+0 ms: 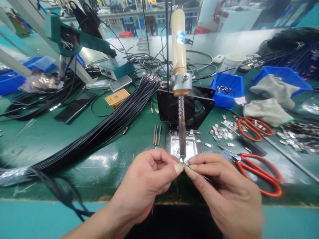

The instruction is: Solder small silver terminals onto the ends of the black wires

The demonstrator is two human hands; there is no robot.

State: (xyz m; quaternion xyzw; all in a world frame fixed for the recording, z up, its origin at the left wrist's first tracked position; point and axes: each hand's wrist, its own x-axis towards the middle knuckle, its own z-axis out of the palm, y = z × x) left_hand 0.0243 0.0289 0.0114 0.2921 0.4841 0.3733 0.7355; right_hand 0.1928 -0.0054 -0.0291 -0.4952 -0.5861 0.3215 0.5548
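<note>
Both hands meet just below the tip of a soldering iron [182,136], which is clamped upright with its wooden handle on top and tip down. My right hand [226,189] pinches a small metal connector [186,163] between thumb and fingers. Close against it, my left hand [149,182] is closed in a pinch; whatever lies between its fingertips is hidden. The iron's tip comes down right at the fingertips, and I cannot tell whether it touches the connector. Behind them lies a shallow metal tray [175,142] with bits in it.
A black fan [184,106] stands behind the iron. To the left runs a bundle of black cables [99,132]. On the right lie loose metal connectors [220,131], orange-handled scissors [261,172], a second orange-handled pair [254,127] and a blue bin [228,86]. A phone [74,108] lies left.
</note>
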